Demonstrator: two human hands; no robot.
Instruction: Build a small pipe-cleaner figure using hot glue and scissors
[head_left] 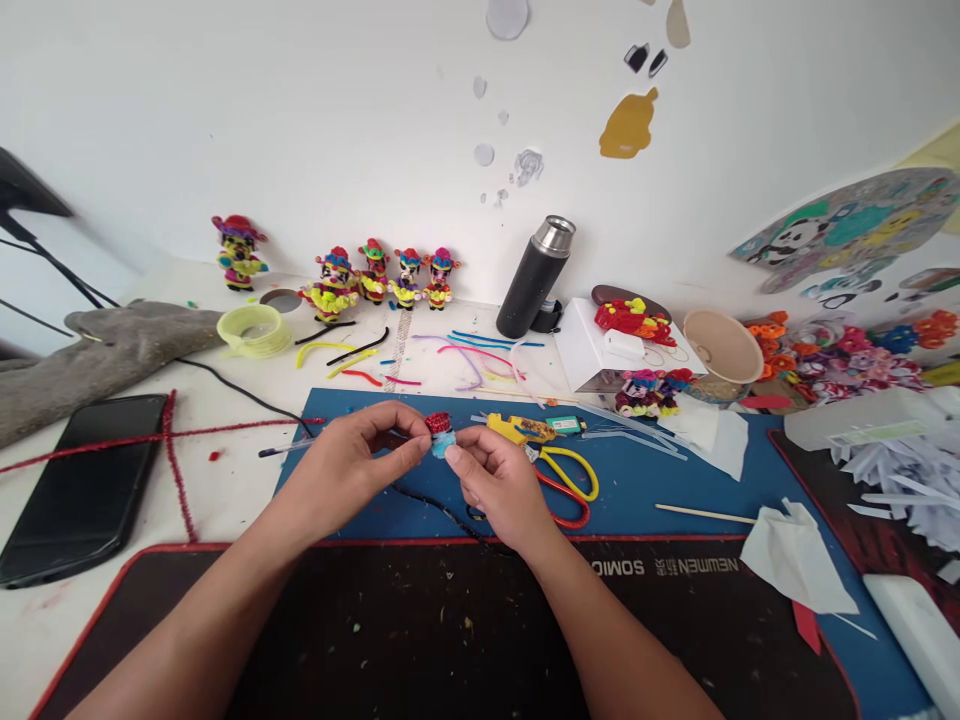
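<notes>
A small red and blue piece (pixel 442 440) is in the middle, up in front of the person, between two bare hands. The left hand (pixel 352 465) has its thumb and finger pinched close together at the sparkly red part. The right hand (pixel 501 482) has its thumb and finger on the light blue part, with its other fingers curled in.

Now go around the clock from that little piece. At 12 o'clock, bendy fuzzy sticks (pixel 480 365) lie on the white tabletop (pixel 225 510). At 1 o'clock, a black bottle (pixel 531 285) stands by the wall. At 3 o'clock is a yellow tool (pixel 517 428), and a bit lower are scissors (pixel 577 475) with red and yellow handles, on a blue mat (pixel 630 480). At 9 o'clock is a black phone (pixel 75 490). At 11 o'clock, little fuzzy dolls (pixel 330 285) stand near the wall.
</notes>
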